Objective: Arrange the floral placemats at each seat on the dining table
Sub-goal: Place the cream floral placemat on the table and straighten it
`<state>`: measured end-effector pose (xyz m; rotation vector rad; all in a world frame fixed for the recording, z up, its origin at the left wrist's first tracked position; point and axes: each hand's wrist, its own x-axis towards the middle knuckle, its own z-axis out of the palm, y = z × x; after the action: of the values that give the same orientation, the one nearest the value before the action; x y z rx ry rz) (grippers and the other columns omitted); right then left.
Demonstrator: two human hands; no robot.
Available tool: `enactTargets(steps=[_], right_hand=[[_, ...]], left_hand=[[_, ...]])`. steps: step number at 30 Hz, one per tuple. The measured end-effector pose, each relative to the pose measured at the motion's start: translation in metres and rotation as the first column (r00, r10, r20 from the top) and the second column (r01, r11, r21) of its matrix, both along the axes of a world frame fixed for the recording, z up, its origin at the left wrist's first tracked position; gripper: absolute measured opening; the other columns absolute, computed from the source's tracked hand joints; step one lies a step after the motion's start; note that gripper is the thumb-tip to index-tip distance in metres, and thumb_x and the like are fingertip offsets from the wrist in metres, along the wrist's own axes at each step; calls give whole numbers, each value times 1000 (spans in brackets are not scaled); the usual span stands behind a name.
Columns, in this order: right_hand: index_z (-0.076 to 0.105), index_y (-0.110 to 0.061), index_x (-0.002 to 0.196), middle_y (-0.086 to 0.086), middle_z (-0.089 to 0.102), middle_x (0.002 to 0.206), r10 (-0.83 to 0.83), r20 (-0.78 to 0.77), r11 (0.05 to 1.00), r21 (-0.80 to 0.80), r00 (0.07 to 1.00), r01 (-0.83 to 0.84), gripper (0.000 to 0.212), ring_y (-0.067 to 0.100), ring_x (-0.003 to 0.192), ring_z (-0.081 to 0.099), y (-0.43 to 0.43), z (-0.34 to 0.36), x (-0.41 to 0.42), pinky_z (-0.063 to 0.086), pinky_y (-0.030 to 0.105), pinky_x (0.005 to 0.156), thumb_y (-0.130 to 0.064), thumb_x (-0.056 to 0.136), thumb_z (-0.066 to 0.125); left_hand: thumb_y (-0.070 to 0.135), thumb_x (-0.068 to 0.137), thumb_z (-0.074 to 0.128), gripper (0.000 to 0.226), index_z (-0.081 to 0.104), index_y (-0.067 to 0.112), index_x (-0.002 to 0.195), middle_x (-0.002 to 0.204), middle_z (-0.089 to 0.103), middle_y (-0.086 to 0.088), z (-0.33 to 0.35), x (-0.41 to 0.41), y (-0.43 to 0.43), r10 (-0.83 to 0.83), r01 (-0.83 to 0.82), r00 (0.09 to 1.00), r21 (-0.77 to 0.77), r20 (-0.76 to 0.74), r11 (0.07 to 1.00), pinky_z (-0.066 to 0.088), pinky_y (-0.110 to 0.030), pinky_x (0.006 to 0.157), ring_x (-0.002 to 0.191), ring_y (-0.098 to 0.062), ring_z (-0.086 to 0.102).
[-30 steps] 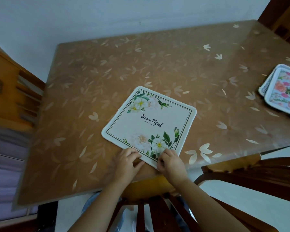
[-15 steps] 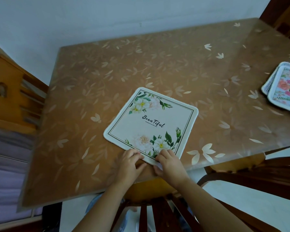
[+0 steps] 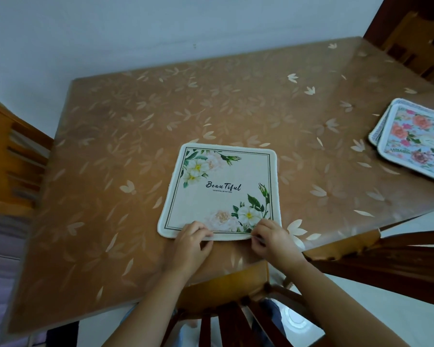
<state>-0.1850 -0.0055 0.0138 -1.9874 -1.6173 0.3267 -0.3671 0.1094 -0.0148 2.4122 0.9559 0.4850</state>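
A cream floral placemat (image 3: 221,190) with white flowers and the word "Beautiful" lies flat near the front edge of the dining table (image 3: 110,171). My left hand (image 3: 189,242) grips its near edge left of the middle, fingers curled over the border. My right hand (image 3: 271,237) pinches the mat's near right corner. A stack of pink-and-blue floral placemats (image 3: 416,141) sits at the table's right edge, apart from both hands.
A dark wooden chair back (image 3: 236,319) stands between me and the table. Other wooden chairs are at the left (image 3: 13,156), at the far right corner (image 3: 416,38) and along the right side (image 3: 386,259). A white wall runs behind the table.
Both hands have turned the cream placemat clockwise, so its edges now lie square to the table's front edge instead of diagonal. The camera view has shifted too.
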Motion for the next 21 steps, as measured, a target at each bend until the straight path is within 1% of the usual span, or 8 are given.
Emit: enactTargets(steps=[2, 4, 8, 12, 17, 19, 21], right_hand=[[62, 1, 69, 15, 61, 73, 5, -18, 1000, -7, 1000, -5, 10, 29, 67, 58, -1, 0, 7, 52, 37, 59, 10, 66, 67], [63, 1, 73, 16, 61, 77, 19, -21, 1000, -10, 1000, -19, 7, 30, 71, 57, -1, -2, 10, 51, 39, 62, 8, 70, 65], [65, 1, 74, 15, 61, 77, 31, -17, 999, -6, 999, -31, 5, 30, 72, 57, -5, -8, 11, 53, 40, 62, 5, 73, 67], [67, 0, 73, 15, 63, 74, 59, 3, 998, -19, 998, -59, 8, 32, 68, 61, -10, -17, 13, 55, 37, 60, 3, 71, 74], [68, -3, 75, 12, 64, 79, 110, 21, 994, -8, 994, -109, 9, 29, 72, 60, 0, -21, 16, 53, 34, 66, 2, 71, 74], [68, -3, 74, 12, 64, 78, 128, 37, 992, -12, 991, -127, 9, 29, 71, 61, 8, -21, 17, 53, 34, 64, 2, 70, 74], [68, -3, 72, 12, 65, 77, 135, 53, 991, -15, 989, -134, 10, 31, 71, 61, 15, -22, 16, 55, 34, 60, 3, 68, 75]], left_hand=[[0, 70, 71, 17, 68, 11, 83, 83, 61, -1, 0, 2, 1, -30, 30, 999, 5, -14, 1000, 48, -31, 69, 80, -19, 56], [0, 69, 70, 16, 66, 11, 80, 80, 60, -1, 2, 2, 4, -23, 23, 999, 1, -29, 1000, 48, -32, 67, 78, -20, 56], [-2, 67, 68, 12, 62, 8, 72, 76, 60, -6, 6, 5, 7, -7, 7, 998, -4, -62, 1000, 47, -37, 64, 74, -26, 56], [-2, 68, 68, 12, 61, 8, 72, 74, 59, -6, 7, 5, 5, -5, 7, 998, 26, -59, 1000, 48, -38, 62, 72, -25, 55], [-5, 61, 73, 18, 62, 8, 69, 70, 59, -6, 0, -10, -9, 51, -51, 997, 9, -51, 999, 47, -34, 58, 66, -25, 57], [-5, 63, 72, 17, 62, 7, 71, 72, 59, -7, -2, -16, -9, 88, -88, 995, -12, -42, 996, 46, -34, 60, 69, -26, 57], [-5, 67, 71, 15, 63, 6, 74, 75, 60, -8, -1, -18, -5, 106, -106, 994, -13, -33, 994, 48, -38, 62, 72, -26, 58]])
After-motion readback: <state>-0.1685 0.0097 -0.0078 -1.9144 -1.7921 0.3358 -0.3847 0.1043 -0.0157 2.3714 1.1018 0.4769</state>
